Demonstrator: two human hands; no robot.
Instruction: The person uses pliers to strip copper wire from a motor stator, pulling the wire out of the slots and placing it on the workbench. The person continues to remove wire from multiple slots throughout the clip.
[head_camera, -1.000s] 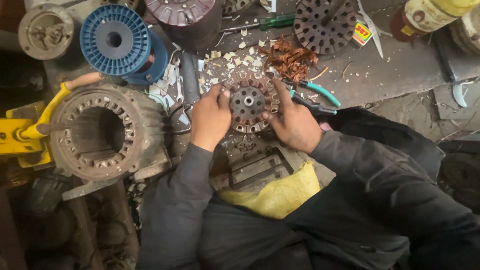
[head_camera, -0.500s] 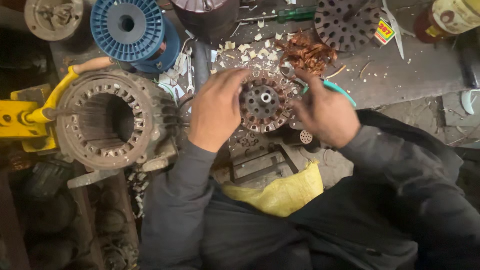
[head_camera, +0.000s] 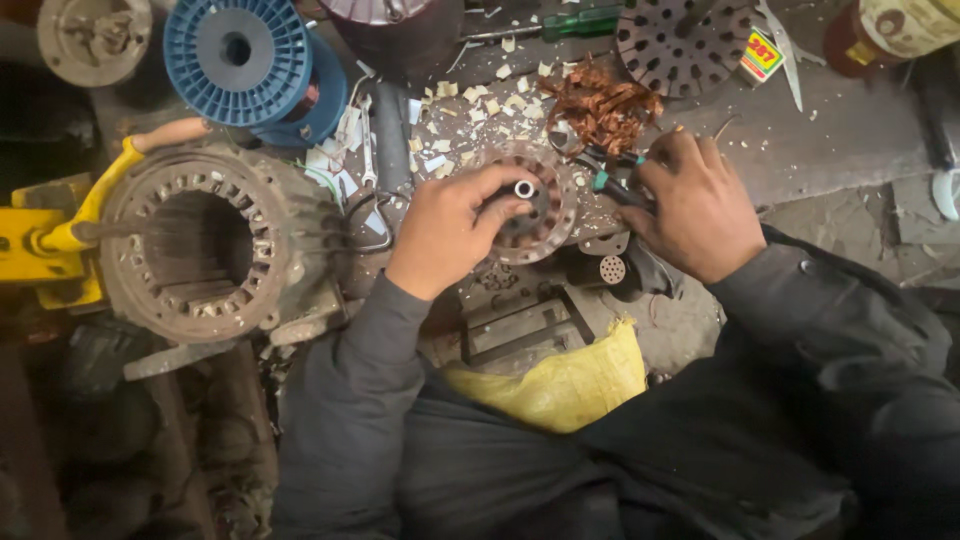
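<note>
My left hand (head_camera: 452, 228) grips a round slotted motor core (head_camera: 548, 200) on the workbench, thumb over its centre hole. My right hand (head_camera: 697, 205) rests just right of the core and closes on pliers with green handles (head_camera: 612, 170); the tool's jaws point toward a heap of stripped copper wire (head_camera: 603, 104). Both sleeves are dark grey.
A large rusty motor stator housing (head_camera: 205, 240) stands at left beside a yellow tool (head_camera: 45, 245). Blue wire spool (head_camera: 238, 48) at back left, another slotted disc (head_camera: 682, 42) and a green-handled screwdriver (head_camera: 580, 20) at back. A yellow sack (head_camera: 560, 385) lies below the core.
My right hand has left the core's right rim and taken hold of the green-handled pliers. My left hand has shifted onto the core's centre.
</note>
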